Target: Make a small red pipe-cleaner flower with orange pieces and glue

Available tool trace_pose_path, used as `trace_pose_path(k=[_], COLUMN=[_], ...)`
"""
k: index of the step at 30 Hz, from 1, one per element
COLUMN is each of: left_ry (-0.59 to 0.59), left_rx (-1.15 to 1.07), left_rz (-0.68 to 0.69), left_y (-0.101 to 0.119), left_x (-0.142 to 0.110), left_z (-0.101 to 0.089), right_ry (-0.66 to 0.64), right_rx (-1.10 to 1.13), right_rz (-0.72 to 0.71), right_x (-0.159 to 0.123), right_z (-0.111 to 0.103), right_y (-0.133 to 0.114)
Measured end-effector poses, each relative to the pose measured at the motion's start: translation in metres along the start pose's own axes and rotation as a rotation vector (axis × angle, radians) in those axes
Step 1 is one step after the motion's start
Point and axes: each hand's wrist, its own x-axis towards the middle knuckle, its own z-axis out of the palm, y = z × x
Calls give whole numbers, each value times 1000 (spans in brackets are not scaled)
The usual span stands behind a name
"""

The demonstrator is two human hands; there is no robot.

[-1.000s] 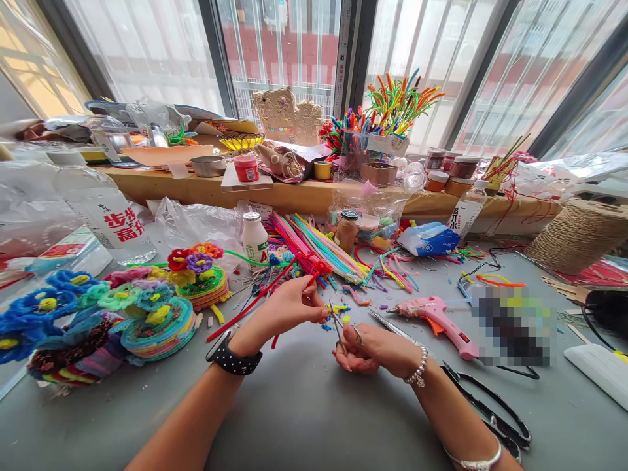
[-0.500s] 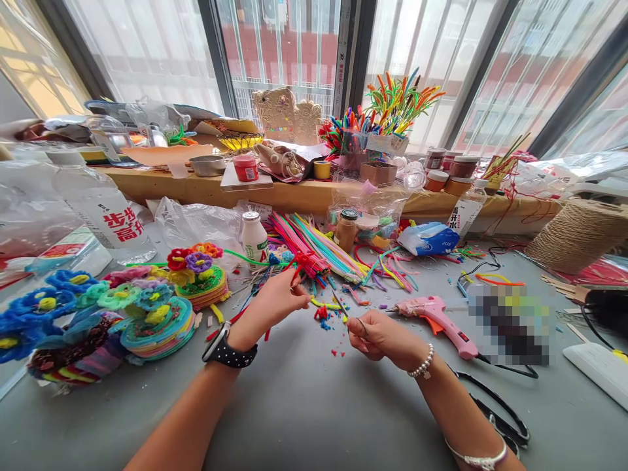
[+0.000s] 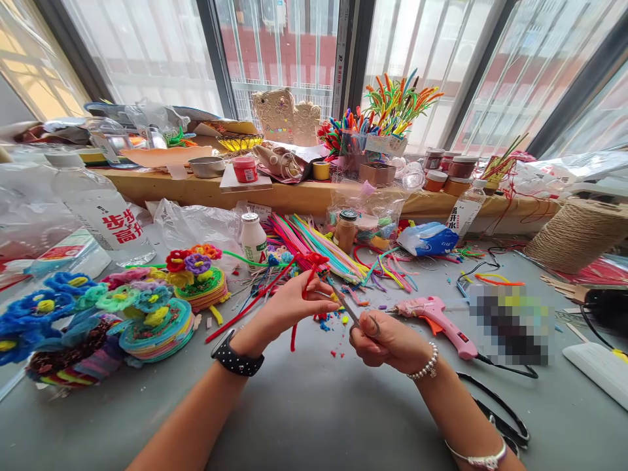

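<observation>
My left hand pinches a red pipe cleaner whose bent, looped top shows above the fingers, with one end hanging below the palm. Another red length slants out behind the wrist; I cannot tell if it is the same piece. My right hand grips small metal scissors, blades pointing up and left near the left fingertips. Small red, blue and yellow clippings lie on the grey table between and beyond the hands.
Left stand fuzzy flower pieces and a water bottle. Bundled pipe cleaners, a white bottle and a brown jar are ahead. Right are a pink glue gun with its cord, a twine spool and black-framed glasses.
My left hand has moved right, towards the scissors, bringing the red pipe cleaner with it. The scissors are turned so that more of their blades shows. My right hand has shifted only slightly.
</observation>
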Motion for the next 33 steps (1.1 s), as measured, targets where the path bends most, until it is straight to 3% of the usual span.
trace_pose_path(k=[7, 24, 27, 31, 33], left_ry=[-28, 154, 213, 284, 293], left_rx=[10, 45, 40, 12, 3], left_rz=[77, 1, 24, 45, 47], left_y=[-4, 8, 9, 10, 10], left_x=[2, -3, -3, -1, -1], left_z=[0, 3, 0, -6, -6], right_ry=[20, 40, 154, 498, 570], right_rx=[-52, -147, -318, -822, -996], right_rz=[-32, -15, -19, 45, 110], right_x=[0, -1, -1, 2, 5], right_z=[-1, 0, 0, 1, 3], right_y=[-1, -2, -5, -7, -5])
